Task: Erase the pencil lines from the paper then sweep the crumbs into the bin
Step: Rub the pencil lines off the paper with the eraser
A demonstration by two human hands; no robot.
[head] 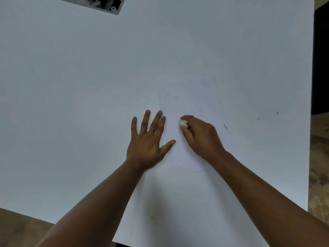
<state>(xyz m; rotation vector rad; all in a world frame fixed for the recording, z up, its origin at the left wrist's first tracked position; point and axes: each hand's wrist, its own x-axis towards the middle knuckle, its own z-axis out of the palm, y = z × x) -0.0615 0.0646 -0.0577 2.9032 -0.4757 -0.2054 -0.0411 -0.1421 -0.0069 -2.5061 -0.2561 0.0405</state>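
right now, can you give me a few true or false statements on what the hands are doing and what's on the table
1. The right hand pinches a small white eraser. True.
2. The left hand is curled into a fist. False: its fingers are spread flat at the left edge of the paper.
3. Dark crumbs lie right of the right hand. True.
4. The grey box sits at the table's near edge. False: it is at the far edge, upper left.
5. The left hand holds a pencil. False: it holds nothing.
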